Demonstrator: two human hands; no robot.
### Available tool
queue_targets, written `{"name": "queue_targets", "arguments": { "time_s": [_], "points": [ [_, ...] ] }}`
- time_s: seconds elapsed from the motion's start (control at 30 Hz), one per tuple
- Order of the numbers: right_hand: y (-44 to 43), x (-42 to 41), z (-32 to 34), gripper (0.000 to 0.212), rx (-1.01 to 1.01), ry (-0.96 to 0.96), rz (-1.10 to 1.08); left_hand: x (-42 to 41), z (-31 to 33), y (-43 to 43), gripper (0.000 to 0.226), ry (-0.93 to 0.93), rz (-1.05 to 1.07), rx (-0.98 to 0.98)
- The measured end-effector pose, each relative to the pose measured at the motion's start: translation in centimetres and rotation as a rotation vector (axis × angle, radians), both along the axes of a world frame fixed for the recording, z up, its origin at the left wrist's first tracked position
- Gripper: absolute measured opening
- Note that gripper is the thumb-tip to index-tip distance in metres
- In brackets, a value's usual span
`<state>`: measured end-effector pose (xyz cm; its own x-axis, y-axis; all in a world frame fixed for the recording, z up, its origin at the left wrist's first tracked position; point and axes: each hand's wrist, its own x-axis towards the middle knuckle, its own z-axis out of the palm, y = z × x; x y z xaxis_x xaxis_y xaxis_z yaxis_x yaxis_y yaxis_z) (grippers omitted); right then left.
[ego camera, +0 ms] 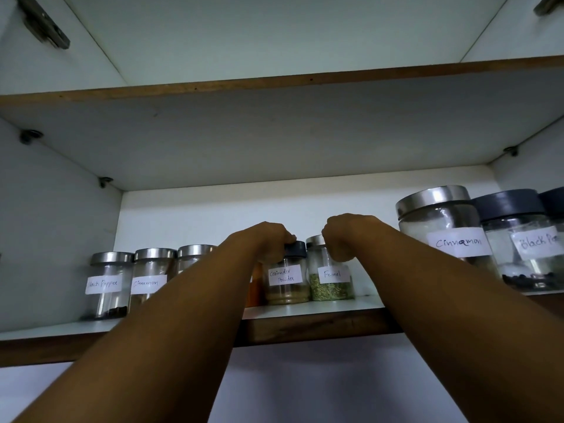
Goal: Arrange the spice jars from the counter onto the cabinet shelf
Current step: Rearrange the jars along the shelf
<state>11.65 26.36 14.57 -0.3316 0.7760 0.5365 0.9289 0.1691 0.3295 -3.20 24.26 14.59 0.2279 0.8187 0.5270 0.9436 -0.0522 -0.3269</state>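
My left hand [270, 239] grips the coriander jar [285, 282] at its lid, my right hand [341, 236] the fennel jar [331, 279], both upright (side by side) centre-frame on the shelf [320, 309], directly beneath my knuckles.

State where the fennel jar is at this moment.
Head view: the fennel jar stands on the shelf, just right of the coriander jar and left of the big cinnamon jar; the right hand holds its top.

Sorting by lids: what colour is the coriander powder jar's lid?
The lid is black; head view.
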Motion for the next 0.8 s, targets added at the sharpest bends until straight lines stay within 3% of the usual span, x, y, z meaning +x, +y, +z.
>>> {"name": "queue_targets", "arguments": {
  "time_s": [0.13, 0.27, 0.4, 0.5, 0.57, 0.8],
  "points": [
    [0.4, 0.1, -0.5, 0.045, 0.018, 0.007, -0.01, 0.5, -0.9, -0.4, 0.046, -0.046, -0.002, 0.041],
    [-0.2, -0.1, -1.8, 0.088, 0.096, 0.038, -0.031, 1.4, -1.7, -2.0, 0.06, -0.192, -0.141, 0.216],
    [-3.0, -0.4, -2.1, 0.077, 0.271, 0.096, 0.088, 2.0, -3.1, -4.4, 0.049, -0.171, -0.251, 0.298],
    [-5.9, 0.4, -1.5, 0.056, 0.308, 0.056, 0.134, 1.5, -4.3, -6.6, 0.036, -0.096, -0.301, 0.324],
    [-7.8, 1.2, -1.2, 0.049, 0.3, 0.012, 0.13, 0.8, -4.7, -8.1, 0.034, -0.147, -0.282, 0.313],
    [-14.5, 6.0, -1.8, 0.055, 0.215, -0.07, 0.054, 1.6, -4.1, -14.0, 0.039, -0.287, -0.302, 0.119]
  ]
}}
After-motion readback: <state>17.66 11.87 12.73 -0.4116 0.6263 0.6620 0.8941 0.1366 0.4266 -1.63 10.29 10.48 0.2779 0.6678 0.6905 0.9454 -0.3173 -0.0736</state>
